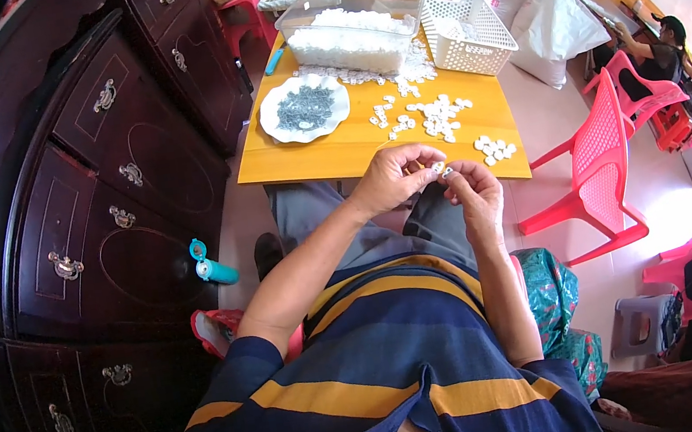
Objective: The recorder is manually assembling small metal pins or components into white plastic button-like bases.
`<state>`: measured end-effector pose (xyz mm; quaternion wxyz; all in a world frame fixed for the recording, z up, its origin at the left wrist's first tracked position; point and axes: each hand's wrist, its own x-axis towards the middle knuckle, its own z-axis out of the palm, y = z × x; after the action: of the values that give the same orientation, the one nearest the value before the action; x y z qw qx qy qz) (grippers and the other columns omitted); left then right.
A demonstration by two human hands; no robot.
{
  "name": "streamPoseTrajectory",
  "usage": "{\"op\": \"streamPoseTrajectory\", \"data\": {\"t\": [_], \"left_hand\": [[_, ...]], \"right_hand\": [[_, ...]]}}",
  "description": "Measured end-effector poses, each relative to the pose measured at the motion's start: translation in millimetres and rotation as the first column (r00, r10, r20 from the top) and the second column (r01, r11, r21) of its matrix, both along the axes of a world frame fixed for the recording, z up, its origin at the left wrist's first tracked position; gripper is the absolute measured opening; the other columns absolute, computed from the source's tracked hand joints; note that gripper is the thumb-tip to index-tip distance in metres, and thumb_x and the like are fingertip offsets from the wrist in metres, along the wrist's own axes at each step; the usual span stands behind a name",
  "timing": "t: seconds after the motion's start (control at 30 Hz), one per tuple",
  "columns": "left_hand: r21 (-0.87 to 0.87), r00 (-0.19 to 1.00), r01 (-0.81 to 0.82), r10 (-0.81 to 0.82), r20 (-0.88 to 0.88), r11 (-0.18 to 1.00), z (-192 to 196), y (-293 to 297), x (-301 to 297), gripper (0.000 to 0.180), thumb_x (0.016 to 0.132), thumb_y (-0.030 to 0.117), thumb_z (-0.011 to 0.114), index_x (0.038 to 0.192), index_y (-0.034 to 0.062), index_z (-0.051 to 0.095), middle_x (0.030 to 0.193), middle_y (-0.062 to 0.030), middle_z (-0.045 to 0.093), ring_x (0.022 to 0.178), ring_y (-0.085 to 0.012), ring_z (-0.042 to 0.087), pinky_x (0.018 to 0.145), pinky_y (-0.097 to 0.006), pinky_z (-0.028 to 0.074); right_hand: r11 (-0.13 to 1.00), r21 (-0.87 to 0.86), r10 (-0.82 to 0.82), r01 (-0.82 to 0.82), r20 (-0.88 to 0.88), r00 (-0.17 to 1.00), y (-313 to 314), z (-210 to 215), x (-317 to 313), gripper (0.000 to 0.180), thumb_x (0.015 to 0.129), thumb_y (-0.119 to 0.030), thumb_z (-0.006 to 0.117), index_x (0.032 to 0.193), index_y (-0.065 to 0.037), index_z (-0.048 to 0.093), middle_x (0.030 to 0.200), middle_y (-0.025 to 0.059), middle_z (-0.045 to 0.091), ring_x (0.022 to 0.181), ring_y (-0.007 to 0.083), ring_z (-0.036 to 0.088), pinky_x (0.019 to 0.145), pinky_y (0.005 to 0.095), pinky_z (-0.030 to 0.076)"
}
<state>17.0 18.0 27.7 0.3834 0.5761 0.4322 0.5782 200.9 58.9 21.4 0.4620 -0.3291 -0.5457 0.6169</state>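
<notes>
Just over the near edge of the yellow wooden table, my two hands meet. Thumb and fingers of my left hand [396, 179] pinch a small white plastic piece [439, 167]. My right hand [473, 189] is closed at the fingertips, close beside it, on another small piece [448, 172] with a dark spot; its exact kind is too small to tell. Beyond them lie loose small white pieces [441, 117] and a little group of similar white pieces [496, 148] by the right corner. A scalloped white plate [273, 127] holds a heap of small dark grey parts [304, 109].
A clear bin [292, 47] full of white pieces and a white perforated basket [474, 59] stand farther back, with a blue-handled tool [275, 61] near them. Dark cabinets [126, 158] line the left. Red chairs [592, 172] and white sacks [553, 23] are on the right. Other people sit nearby.
</notes>
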Motion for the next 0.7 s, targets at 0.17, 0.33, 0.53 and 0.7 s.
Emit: {"op": "streamPoseTrajectory", "data": {"t": [0.17, 0.33, 0.53, 0.7], "left_hand": [[-0.004, 0.998, -0.029, 0.029, -0.05, 1.0, 0.9, -0.8, -0.7, 0.02, 0.09, 0.006, 0.075, 0.111, 0.0022, 0.075, 0.086, -0.0001, 0.071, 0.072, -0.0053, 0.06, 0.067, -0.023, 0.052], [0.03, 0.992, -0.034, 0.038, -0.121, 0.999, 4.4, -0.9, -1.2, 0.018, 0.09, 0.008, 0.076, 0.107, 0.001, 0.076, 0.089, -0.0047, 0.074, 0.076, -0.0092, 0.066, 0.072, -0.026, 0.054], [0.074, 0.984, -0.015, 0.028, -0.177, 0.997, 2.4, 0.8, -3.5, 0.017, 0.089, 0.008, 0.076, 0.105, 0.0004, 0.076, 0.092, -0.008, 0.075, 0.081, -0.0135, 0.07, 0.076, -0.029, 0.056], [0.175, 0.972, 0.019, 0.023, -0.233, 0.984, -2.6, 1.9, -6.0, 0.013, 0.088, 0.004, 0.074, 0.1, 0.0008, 0.077, 0.09, -0.0086, 0.073, 0.079, -0.0163, 0.069, 0.073, -0.029, 0.055]], "right_hand": [[1.0, 0.003, 0.007, -0.008, 0.023, 1.0, -0.6, 0.3, -1.0, 0.013, 0.095, -0.011, 0.07, 0.105, -0.003, 0.07, 0.088, 0.0026, 0.073, 0.069, 0.0059, 0.06, 0.064, 0.0195, 0.045], [0.999, -0.02, 0.051, -0.049, 0.07, 0.996, 0.3, 0.2, -0.6, 0.014, 0.096, -0.012, 0.069, 0.107, -0.002, 0.071, 0.089, 0.003, 0.074, 0.07, 0.0057, 0.061, 0.064, 0.0196, 0.046], [0.996, -0.057, 0.067, -0.063, 0.061, 0.996, 0.5, -2.5, 0.0, 0.016, 0.097, -0.013, 0.069, 0.108, -0.002, 0.071, 0.09, 0.0032, 0.074, 0.071, 0.0061, 0.063, 0.064, 0.0185, 0.046], [0.979, -0.161, 0.132, -0.124, 0.036, 0.991, -0.1, -4.0, 0.0, 0.017, 0.099, -0.017, 0.068, 0.106, -0.002, 0.071, 0.091, 0.0037, 0.074, 0.073, 0.0072, 0.065, 0.064, 0.0193, 0.048]]}}
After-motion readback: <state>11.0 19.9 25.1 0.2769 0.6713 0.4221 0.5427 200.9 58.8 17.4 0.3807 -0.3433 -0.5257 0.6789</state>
